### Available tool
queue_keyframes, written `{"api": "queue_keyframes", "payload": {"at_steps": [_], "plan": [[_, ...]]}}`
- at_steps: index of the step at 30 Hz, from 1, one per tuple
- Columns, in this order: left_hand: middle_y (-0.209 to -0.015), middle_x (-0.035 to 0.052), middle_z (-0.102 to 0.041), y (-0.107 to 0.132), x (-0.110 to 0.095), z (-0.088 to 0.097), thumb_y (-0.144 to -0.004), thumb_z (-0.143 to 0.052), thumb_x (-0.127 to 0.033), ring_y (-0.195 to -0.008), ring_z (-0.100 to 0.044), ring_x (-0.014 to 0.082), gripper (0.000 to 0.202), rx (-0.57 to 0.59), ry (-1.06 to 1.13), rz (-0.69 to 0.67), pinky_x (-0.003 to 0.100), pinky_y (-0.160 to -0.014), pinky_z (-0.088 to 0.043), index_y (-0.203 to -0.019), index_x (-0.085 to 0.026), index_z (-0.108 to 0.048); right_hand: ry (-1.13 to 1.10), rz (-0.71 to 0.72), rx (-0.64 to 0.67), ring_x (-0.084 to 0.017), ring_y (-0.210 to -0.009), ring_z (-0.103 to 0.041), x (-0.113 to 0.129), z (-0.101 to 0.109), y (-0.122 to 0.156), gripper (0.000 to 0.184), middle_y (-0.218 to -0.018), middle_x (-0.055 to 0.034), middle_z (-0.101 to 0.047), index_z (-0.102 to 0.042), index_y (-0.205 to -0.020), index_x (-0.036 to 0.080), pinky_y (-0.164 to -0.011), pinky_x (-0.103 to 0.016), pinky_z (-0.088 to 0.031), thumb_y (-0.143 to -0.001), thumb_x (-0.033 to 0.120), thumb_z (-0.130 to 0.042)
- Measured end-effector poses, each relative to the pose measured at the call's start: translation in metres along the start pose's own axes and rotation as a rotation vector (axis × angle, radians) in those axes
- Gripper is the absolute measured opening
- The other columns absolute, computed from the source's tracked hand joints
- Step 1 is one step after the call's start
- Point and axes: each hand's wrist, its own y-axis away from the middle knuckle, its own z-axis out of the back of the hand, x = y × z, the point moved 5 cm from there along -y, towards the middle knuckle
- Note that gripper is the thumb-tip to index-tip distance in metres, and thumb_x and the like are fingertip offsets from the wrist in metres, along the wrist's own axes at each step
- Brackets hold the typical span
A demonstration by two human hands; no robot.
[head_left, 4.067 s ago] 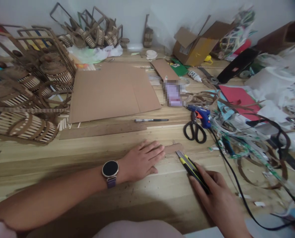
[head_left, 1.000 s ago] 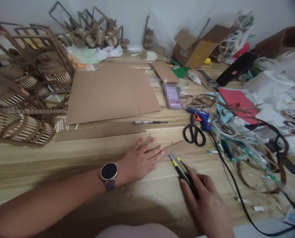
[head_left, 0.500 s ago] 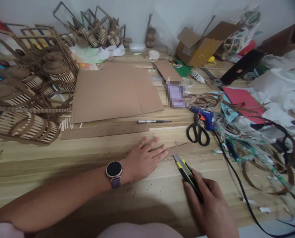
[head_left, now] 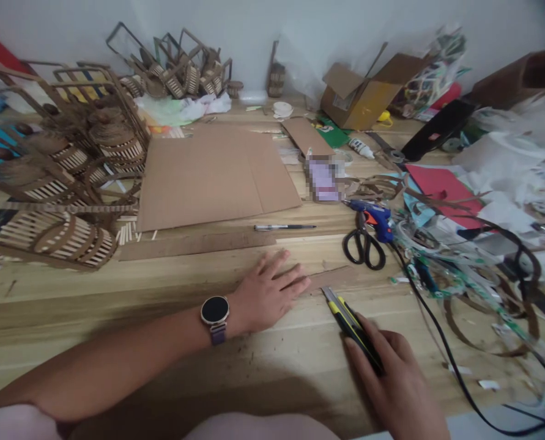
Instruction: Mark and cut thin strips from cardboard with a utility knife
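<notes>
My left hand (head_left: 267,293) lies flat on the wooden table with fingers spread, pressing down a narrow brown cardboard strip (head_left: 329,276) that sticks out past the fingertips to the right. A dark round watch sits on that wrist. My right hand (head_left: 394,373) is closed round a yellow and black utility knife (head_left: 352,324). The knife's blade end points up and left and meets the near edge of the strip.
A large cardboard sheet (head_left: 212,174) and a long cardboard strip (head_left: 194,244) lie behind my hands, with a pen (head_left: 284,227) between. Black scissors (head_left: 364,244) and a blue glue gun (head_left: 373,217) with a black cord lie right. Slatted wooden baskets (head_left: 56,235) crowd the left.
The view has drifted a little. Over the past seconds the strip has become narrower and tapered, and my right hand has drawn the knife slightly along it. My left hand keeps pressing.
</notes>
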Motion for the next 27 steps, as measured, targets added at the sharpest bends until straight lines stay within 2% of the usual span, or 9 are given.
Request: {"api": "queue_keyframes", "payload": {"at_steps": [4,7,9,12,14,16,18,23,27], "plan": [[-0.162,0.0079,-0.039,0.002,-0.001,0.009,-0.108,-0.035,-0.047,-0.154,-0.015,0.035,0.057,-0.033,-0.052,0.041,0.058,-0.122,-0.013,-0.155,-0.016,-0.038,-0.103,-0.133,0.102,-0.027,-0.098,-0.07,-0.03,0.012,0.005,0.053,-0.107,-0.009,-0.068,-0.059,-0.134,0.025,-0.086,-0.042,-0.058,-0.093,0.058,-0.05],[-0.153,0.0191,-0.047,0.008,-0.002,0.027,-0.099,-0.049,-0.061,-0.145,-0.033,0.0368,0.071,-0.039,-0.079,0.141,0.052,-0.119,-0.026,-0.145,-0.006,-0.048,-0.249,-0.261,0.112,-0.029,-0.099,-0.069,-0.036,0.028,0.007,0.049,-0.103,-0.0088,-0.071,-0.065,-0.115,0.025,-0.086,-0.043,-0.056,-0.085,0.063,-0.06],[-0.133,0.0189,-0.061,0.015,0.0,0.038,-0.095,-0.062,-0.053,-0.126,-0.053,0.0336,0.056,0.036,-0.066,0.282,0.046,-0.106,-0.042,-0.128,-0.007,-0.06,-0.413,-0.406,0.112,-0.026,-0.085,-0.068,-0.029,0.034,0.005,0.044,-0.091,-0.0058,-0.072,-0.063,-0.104,0.025,-0.076,-0.039,-0.056,-0.082,0.064,-0.064],[-0.107,0.0117,-0.066,0.027,-0.001,0.043,-0.095,-0.068,-0.032,-0.102,-0.062,0.027,0.022,0.195,0.011,0.427,0.039,-0.088,-0.05,-0.103,-0.012,-0.066,-0.727,-0.598,0.207,-0.018,-0.06,-0.058,-0.006,0.032,-0.002,0.041,-0.067,0.0014,-0.065,-0.056,-0.1,0.026,-0.056,-0.03,-0.047,-0.083,0.062,-0.066],[-0.106,0.0093,-0.065,0.031,-0.002,0.045,-0.094,-0.069,-0.025,-0.1,-0.062,0.0246,0.015,0.219,0.085,0.472,0.037,-0.087,-0.05,-0.102,-0.013,-0.065,-0.881,-0.625,0.236,-0.014,-0.055,-0.053,0.009,0.031,-0.011,0.041,-0.062,0.004,-0.061,-0.054,-0.098,0.025,-0.053,-0.026,-0.042,-0.081,0.059,-0.071],[-0.112,0.0094,-0.064,0.034,-0.002,0.047,-0.093,-0.071,-0.026,-0.104,-0.061,0.0247,0.022,0.177,0.128,0.516,0.037,-0.09,-0.05,-0.109,-0.014,-0.063,-0.95,-0.61,0.227,-0.012,-0.054,-0.051,0.016,0.032,-0.02,0.042,-0.064,0.0046,-0.061,-0.056,-0.099,0.025,-0.054,-0.025,-0.041,-0.079,0.057,-0.075],[-0.114,0.0103,-0.064,0.035,-0.001,0.049,-0.094,-0.069,-0.029,-0.108,-0.06,0.0265,0.024,0.149,0.121,0.547,0.04,-0.093,-0.05,-0.111,-0.013,-0.063,-0.986,-0.599,0.238,-0.012,-0.055,-0.051,0.019,0.034,-0.027,0.04,-0.068,0.0037,-0.062,-0.059,-0.097,0.025,-0.054,-0.025,-0.041,-0.079,0.058,-0.074],[-0.108,0.0111,-0.065,0.036,-0.006,0.049,-0.096,-0.065,-0.023,-0.104,-0.062,0.0277,0.012,0.264,0.091,0.543,0.042,-0.09,-0.052,-0.101,-0.012,-0.066,-1.093,-0.643,0.293,-0.012,-0.063,-0.057,0.023,0.032,-0.03,0.036,-0.082,0.0001,-0.067,-0.064,-0.093,0.024,-0.056,-0.025,-0.045,-0.082,0.057,-0.072],[-0.107,0.0086,-0.064,0.037,-0.01,0.052,-0.093,-0.069,-0.02,-0.104,-0.061,0.0248,0.008,0.229,0.177,0.565,0.038,-0.091,-0.052,-0.095,-0.014,-0.065,-1.147,-0.65,0.282,-0.01,-0.055,-0.053,0.023,0.027,-0.032,0.04,-0.074,0.0017,-0.064,-0.062,-0.089,0.023,-0.051,-0.024,-0.044,-0.082,0.061,-0.07]]}}
